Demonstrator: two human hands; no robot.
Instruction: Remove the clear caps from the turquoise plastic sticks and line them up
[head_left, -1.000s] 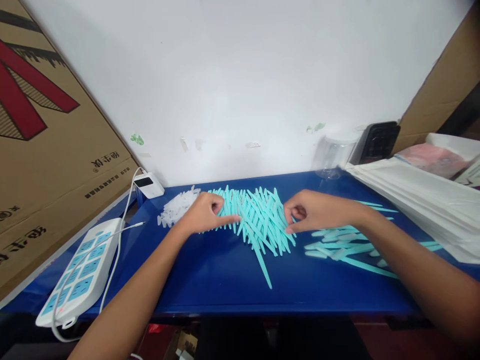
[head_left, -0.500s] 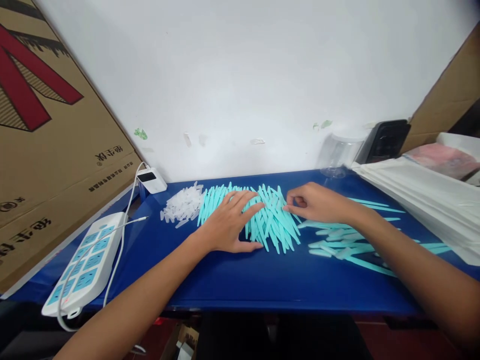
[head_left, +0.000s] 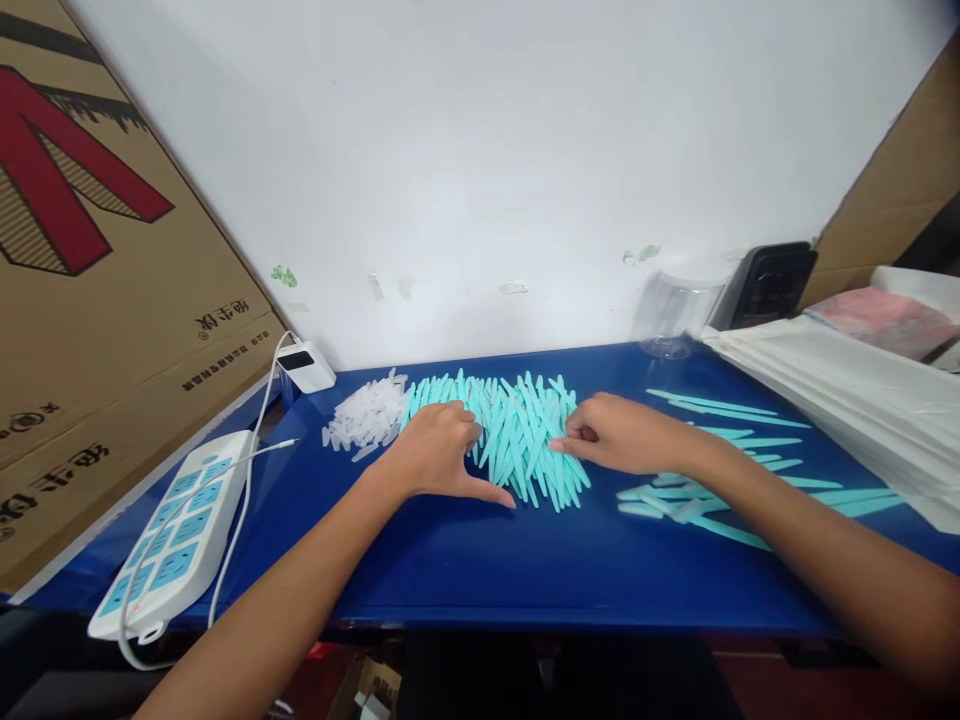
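Observation:
A wide heap of slim turquoise sticks with tapered ends [head_left: 529, 440] lies on the blue tabletop [head_left: 480, 565]. My left hand [head_left: 439, 445] rests at the heap's left part, its fingers bent down over the sticks and its thumb stretched apart along the near side. At the right edge of the heap is my right hand [head_left: 619, 432], fingers curled in and thumb tip against the sticks. Whatever may be between those fingers is hidden. Small translucent white pieces [head_left: 367, 412] form a pile left of the heap. More turquoise sticks, some with whitish ends [head_left: 697, 500], are spread under and beyond my right forearm.
A white power strip [head_left: 180, 530] with a cable and a small white device [head_left: 306, 367] are at the left, beside a large cardboard box [head_left: 150, 300]. Back right stand a clear plastic jar [head_left: 671, 315], a black object [head_left: 772, 285] and stacked white sheets [head_left: 832, 390].
My left hand has drawn slightly left and its fingers have bent inward. The right hand has shifted a little left and nearer, against the heap, whose right edge now lies slightly further left.

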